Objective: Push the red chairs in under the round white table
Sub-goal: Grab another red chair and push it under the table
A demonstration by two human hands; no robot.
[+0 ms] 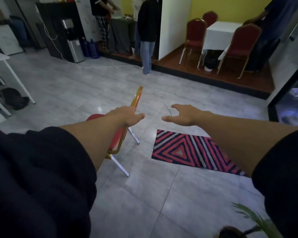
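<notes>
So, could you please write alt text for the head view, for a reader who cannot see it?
A person's left hand holds the backrest of a red chair on grey tiles; the right hand hovers open beside it. More red chairs stand round a white-clothed table on a raised platform beyond.

A striped red, black and grey rug [191, 150] lies on the grey tiled floor [86, 86]. A water dispenser [72, 40] stands at the far left with blue bottles [91, 48] beside it, and a white cable [100, 67] trails across the tiles. Green plant leaves [253, 219] show at the lower right.
</notes>
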